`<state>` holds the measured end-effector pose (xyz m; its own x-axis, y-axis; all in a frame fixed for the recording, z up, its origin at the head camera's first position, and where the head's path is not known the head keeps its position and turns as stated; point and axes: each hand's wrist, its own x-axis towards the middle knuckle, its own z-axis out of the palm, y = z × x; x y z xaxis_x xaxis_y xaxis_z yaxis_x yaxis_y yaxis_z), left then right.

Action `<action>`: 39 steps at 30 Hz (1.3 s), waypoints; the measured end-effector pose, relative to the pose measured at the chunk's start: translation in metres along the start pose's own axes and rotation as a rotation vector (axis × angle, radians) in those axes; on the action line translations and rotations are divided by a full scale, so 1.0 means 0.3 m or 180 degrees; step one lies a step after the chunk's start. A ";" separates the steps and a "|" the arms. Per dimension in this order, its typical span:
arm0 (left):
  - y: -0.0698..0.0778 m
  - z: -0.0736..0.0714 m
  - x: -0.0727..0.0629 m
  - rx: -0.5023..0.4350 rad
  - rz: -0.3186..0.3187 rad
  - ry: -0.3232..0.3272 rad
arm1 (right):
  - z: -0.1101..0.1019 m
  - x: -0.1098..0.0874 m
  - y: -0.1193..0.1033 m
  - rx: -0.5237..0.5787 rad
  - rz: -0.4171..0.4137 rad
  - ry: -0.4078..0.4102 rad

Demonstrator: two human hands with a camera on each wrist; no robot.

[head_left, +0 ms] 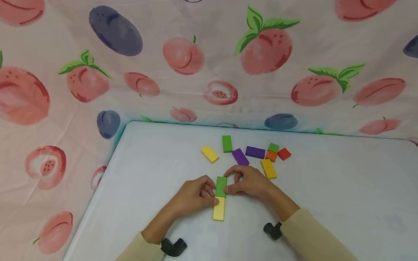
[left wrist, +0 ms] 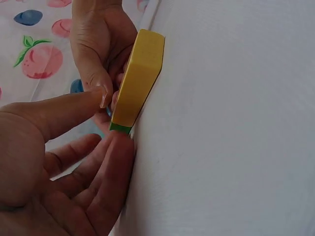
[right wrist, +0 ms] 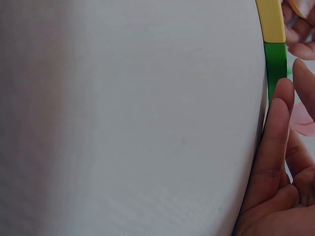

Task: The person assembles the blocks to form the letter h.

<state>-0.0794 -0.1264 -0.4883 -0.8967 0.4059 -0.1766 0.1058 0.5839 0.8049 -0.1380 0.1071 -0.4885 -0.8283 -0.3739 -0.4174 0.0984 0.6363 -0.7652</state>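
A green block [head_left: 221, 186] and a pale yellow block [head_left: 219, 209] lie end to end in a line on the white table. My left hand [head_left: 195, 198] is at their left side, its thumb at the corner of the yellow block and its fingers beside the green one. In the left wrist view, its fingertips touch the line near the green end [left wrist: 120, 128]. From the right, my right hand [head_left: 251, 182] touches the green block, index finger at its far corner and thumb along its side. Fingertips cover part of the green block [right wrist: 276, 61] in the right wrist view.
Beyond the hands lie loose blocks: a yellow block [head_left: 210, 154], a green block [head_left: 227, 144], purple blocks [head_left: 255, 152], another yellow block [head_left: 268, 168], and small orange [head_left: 271, 156], green [head_left: 273, 147] and red [head_left: 284, 154] pieces. A fruit-print cloth [head_left: 191, 12] hangs behind the table.
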 end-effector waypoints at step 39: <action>-0.063 -0.014 -0.006 0.1159 0.0443 -0.0280 | -0.016 0.011 0.003 -0.0010 0.0011 -0.0069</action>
<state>-0.0815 -0.1411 -0.5007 -0.8245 0.5482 -0.1405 0.3834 0.7236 0.5739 -0.1433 0.1095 -0.4882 -0.8157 -0.3863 -0.4307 0.0996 0.6396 -0.7622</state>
